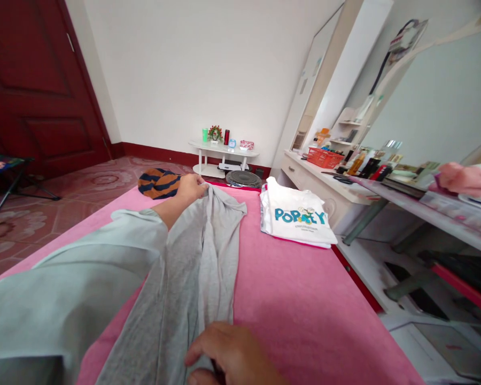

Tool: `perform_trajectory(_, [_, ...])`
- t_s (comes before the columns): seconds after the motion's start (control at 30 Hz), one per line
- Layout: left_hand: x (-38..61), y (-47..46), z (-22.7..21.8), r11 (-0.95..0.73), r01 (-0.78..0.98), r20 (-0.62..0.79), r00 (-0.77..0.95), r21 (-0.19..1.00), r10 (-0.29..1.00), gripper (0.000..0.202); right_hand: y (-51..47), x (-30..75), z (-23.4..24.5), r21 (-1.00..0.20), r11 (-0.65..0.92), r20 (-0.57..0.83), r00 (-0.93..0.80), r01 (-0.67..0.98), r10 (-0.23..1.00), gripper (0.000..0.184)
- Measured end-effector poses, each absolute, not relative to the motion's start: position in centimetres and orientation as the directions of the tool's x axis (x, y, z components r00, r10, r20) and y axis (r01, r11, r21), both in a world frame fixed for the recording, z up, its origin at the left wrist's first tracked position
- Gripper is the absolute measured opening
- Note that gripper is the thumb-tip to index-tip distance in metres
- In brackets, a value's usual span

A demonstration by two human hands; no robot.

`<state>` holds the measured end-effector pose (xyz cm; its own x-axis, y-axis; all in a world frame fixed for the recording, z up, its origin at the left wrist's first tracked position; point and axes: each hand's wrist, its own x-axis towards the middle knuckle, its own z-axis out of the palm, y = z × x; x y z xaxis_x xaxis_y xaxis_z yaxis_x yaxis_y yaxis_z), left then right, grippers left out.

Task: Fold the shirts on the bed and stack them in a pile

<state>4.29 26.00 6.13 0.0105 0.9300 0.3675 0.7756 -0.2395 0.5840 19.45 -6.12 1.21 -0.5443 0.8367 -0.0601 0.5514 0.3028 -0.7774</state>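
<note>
A long grey knit garment [184,267] lies lengthwise over the pink bed cover [288,299], creased along its length; whether it is trousers or a top I cannot tell. At its far end, my left hand [191,187] is closed, pinching the edge of the cloth. My right hand [236,355] hovers over or rests on the near part, thumb and forefinger apart with no cloth visibly between them; its lower side is cut off by the frame. Just beyond my left hand is an orange-and-navy striped cloth [158,183].
A folded stack with a white printed T-shirt [299,214] on top sits at the bed's right. Right of the bed stand a dressing table [304,168] with bottles and a red basket [324,157]. A small white table [220,147] stands by the far wall.
</note>
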Motion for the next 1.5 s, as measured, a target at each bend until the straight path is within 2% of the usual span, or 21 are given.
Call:
perform_trajectory(0.1, [2.8, 25.8, 5.5, -0.226, 0.794, 0.399, -0.023, 0.565, 0.917, 0.021, -5.9, 17.6, 0.0, -0.795, 0.273, -0.113, -0.573, 0.542, 0.812, 0.046])
perform_trajectory(0.17, [2.0, 24.9, 4.5, -0.244, 0.801, 0.408, 0.000, 0.546, 0.913, 0.028, -6.1, 17.3, -0.2, -0.817, 0.279, -0.115, -0.617, 0.504, 0.778, 0.049])
perform_trajectory(0.27, [1.4, 22.0, 2.7, -0.350, 0.779, 0.393, 0.145, 0.520, 0.908, 0.036, -6.9, 18.4, 0.7, -0.844, 0.346, -0.015, -0.662, 0.410, 0.749, 0.044])
perform_trajectory(0.37, [1.2, 17.4, 1.2, -0.511, 0.702, 0.354, 0.374, 0.495, 0.857, 0.034, -7.9, 20.6, 2.1, -0.824, 0.324, 0.051, -0.508, 0.465, 0.860, 0.034])
perform_trajectory(0.47, [1.0, 12.4, 0.2, -0.679, 0.585, 0.325, 0.601, 0.444, 0.730, 0.037, -9.0, 22.1, 2.7, -0.785, 0.162, -0.034, -0.302, 0.598, 0.953, 0.021])
perform_trajectory(0.57, [0.7, 8.5, -0.4, -0.784, 0.497, 0.303, 0.733, 0.373, 0.609, 0.048, -10.2, 22.4, 2.8, -0.760, 0.031, -0.190, -0.269, 0.649, 0.944, 0.020])
perform_trajectory(0.7, [0.5, 4.9, -0.3, -0.835, 0.438, 0.253, 0.811, 0.333, 0.527, 0.062, -12.0, 21.7, 2.6, -0.720, -0.009, -0.286, -0.285, 0.694, 0.915, 0.022])
perform_trajectory(0.83, [0.9, 1.9, 1.1, -0.885, 0.343, 0.175, 0.895, 0.314, 0.410, 0.078, -12.9, 20.7, 2.7, -0.694, -0.005, -0.258, -0.242, 0.720, 0.936, 0.011])
perform_trajectory(0.9, [1.0, 0.5, 1.9, -0.898, 0.304, 0.135, 0.923, 0.318, 0.360, 0.081, -13.0, 20.0, 3.1, -0.715, 0.013, -0.195, -0.217, 0.699, 0.956, 0.011])
perform_trajectory(1.0, [0.6, -0.9, 2.8, -0.903, 0.274, 0.115, 0.938, 0.332, 0.327, 0.074, -13.0, 18.9, 4.1, -0.753, 0.040, -0.130, -0.208, 0.656, 0.970, 0.014])
perform_trajectory(1.13, [-0.6, -1.5, 2.6, -0.889, 0.268, 0.170, 0.922, 0.371, 0.349, 0.059, -13.3, 17.6, 5.1, -0.847, 0.052, -0.142, -0.318, 0.530, 0.937, 0.007])
perform_trajectory(1.23, [-1.5, -1.8, 2.0, -0.881, 0.289, 0.219, 0.896, 0.375, 0.387, 0.068, -13.4, 16.9, 5.4, -0.903, 0.051, -0.137, -0.400, 0.427, 0.906, 0.006])
perform_trajectory(1.3, [-1.7, -2.1, 1.9, -0.874, 0.301, 0.248, 0.877, 0.382, 0.411, 0.081, -13.5, 16.4, 5.4, -0.911, 0.074, -0.109, -0.410, 0.405, 0.906, 0.010])
perform_trajectory(1.37, [-1.8, -2.4, 2.2, -0.864, 0.292, 0.285, 0.859, 0.410, 0.425, 0.085, -13.9, 15.8, 5.5, -0.905, 0.091, -0.102, -0.421, 0.416, 0.901, 0.015])
perform_trajectory(1.43, [-2.0, -2.6, 2.6, -0.864, 0.264, 0.337, 0.841, 0.428, 0.424, 0.068, -14.4, 15.2, 5.8, -0.890, 0.111, -0.114, -0.452, 0.442, 0.884, 0.020])
perform_trajectory(1.5, [-2.4, -2.8, 3.1, -0.878, 0.247, 0.374, 0.833, 0.409, 0.409, 0.038, -14.9, 14.8, 6.1, -0.879, 0.130, -0.133, -0.499, 0.458, 0.856, 0.021])
